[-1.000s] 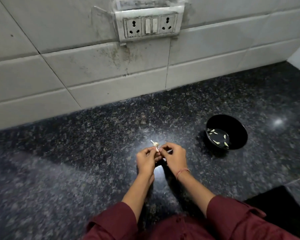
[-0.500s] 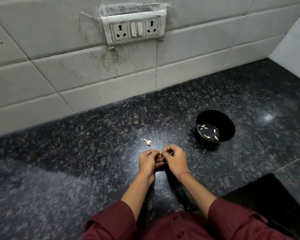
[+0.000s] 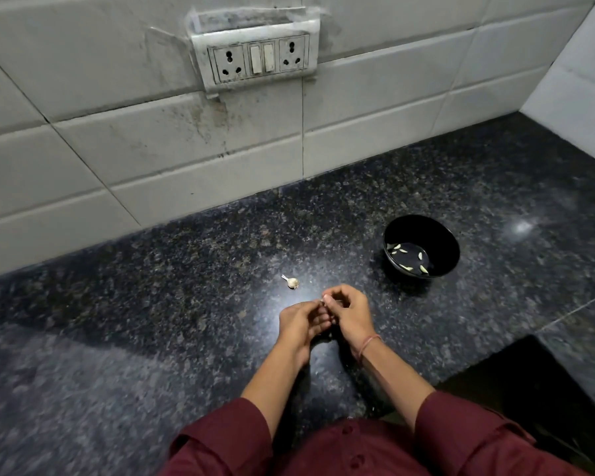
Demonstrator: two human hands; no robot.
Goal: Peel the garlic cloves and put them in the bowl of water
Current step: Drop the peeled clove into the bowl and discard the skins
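Maroon sleeves point(image 3: 220, 441) are cut off at the lower edge. Over the dark bench point(image 3: 152, 304) the left hand point(image 3: 301, 321) and right hand point(image 3: 352, 314) meet at the fingertips, fingers curled, pinching a garlic clove point(image 3: 324, 299) — only a pale sliver shows. Just beyond lies a small garlic piece point(image 3: 292, 282) with a stalk. Farther right, the black bowl point(image 3: 426, 228) holds peeled cloves point(image 3: 400, 251) in water — too small to count.

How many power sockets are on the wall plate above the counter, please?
2: the left socket at one end of the wall plate, the right socket at the other, switches between them.
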